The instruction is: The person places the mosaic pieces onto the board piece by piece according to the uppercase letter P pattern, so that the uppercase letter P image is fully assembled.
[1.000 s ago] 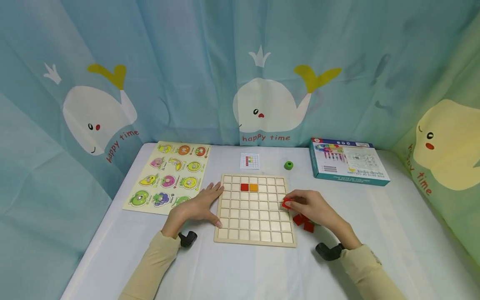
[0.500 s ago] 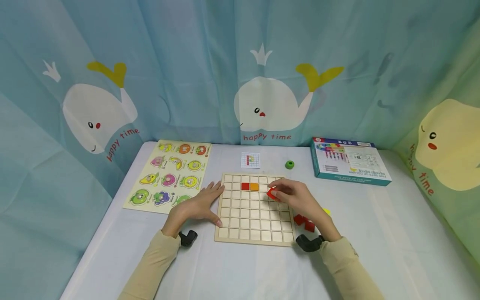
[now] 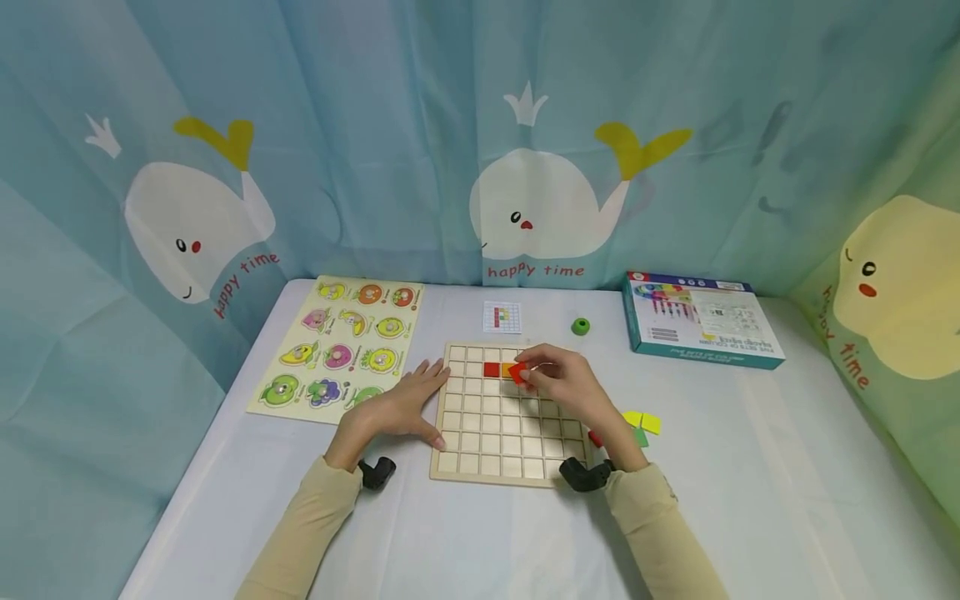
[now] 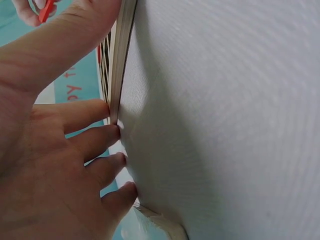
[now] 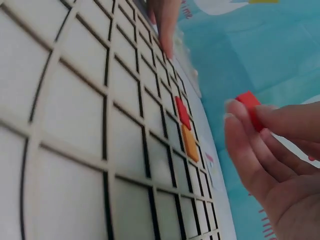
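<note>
Your right hand (image 3: 558, 379) pinches a red tile (image 3: 517, 373) above the gridded board (image 3: 480, 480), by an orange tile (image 3: 506, 367); your left hand (image 3: 401, 410), fingers spread, touches the board's left edge. Your right forearm (image 3: 621, 446) partly hides loose tiles (image 3: 651, 424) on the white-covered table (image 3: 465, 542). Around sit a fruit puzzle (image 3: 337, 339), card (image 3: 502, 317), green bead (image 3: 581, 327) and box (image 3: 701, 321), before a blue curtain (image 3: 375, 125).

Beige sleeves (image 3: 309, 523), curved black wrist cameras (image 3: 379, 474), bare fingers (image 4: 97, 140)
</note>
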The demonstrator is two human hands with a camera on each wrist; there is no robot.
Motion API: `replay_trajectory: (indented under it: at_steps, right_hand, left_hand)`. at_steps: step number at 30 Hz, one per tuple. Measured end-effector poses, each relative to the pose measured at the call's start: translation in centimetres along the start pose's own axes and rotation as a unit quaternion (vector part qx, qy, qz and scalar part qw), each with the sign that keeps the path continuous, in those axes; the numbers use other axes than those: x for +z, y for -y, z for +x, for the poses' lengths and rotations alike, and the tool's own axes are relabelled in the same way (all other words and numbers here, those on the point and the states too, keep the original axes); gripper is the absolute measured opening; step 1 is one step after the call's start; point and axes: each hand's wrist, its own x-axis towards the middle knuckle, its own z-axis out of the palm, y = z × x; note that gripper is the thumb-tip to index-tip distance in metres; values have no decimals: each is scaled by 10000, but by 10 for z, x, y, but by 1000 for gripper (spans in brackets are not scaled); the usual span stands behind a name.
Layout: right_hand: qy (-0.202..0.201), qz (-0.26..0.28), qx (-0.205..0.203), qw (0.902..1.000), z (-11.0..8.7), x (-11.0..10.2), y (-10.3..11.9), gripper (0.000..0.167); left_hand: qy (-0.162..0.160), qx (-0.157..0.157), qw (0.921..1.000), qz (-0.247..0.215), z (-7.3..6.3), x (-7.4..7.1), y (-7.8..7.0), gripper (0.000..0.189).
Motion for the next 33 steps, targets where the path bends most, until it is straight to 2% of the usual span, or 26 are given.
replay_trajectory:
  at_steps: [12,18,23,28,33]
  right_hand:
    - [143,161,486,9986,14,9,13,37]
    - [161,126,604,9980,18,19,10,33]
    - [199,-127,777,9967,21,26,7,29]
    - [333,-625,773,9945,21,32,5,28]
    - [380,-793,789,9930,21,38,6,26]
  left_hand:
    - [15,63,9999,-79,2,-1,0,119]
    - [-14,13,10000,-56,2,-1,1,119]
    - [14,-61,10000,-51,1,-1,1,120]
    - [33,-31,10000,-59,1,-1,0,120]
    - [36,-29,10000,-79,1,-2,-1,119]
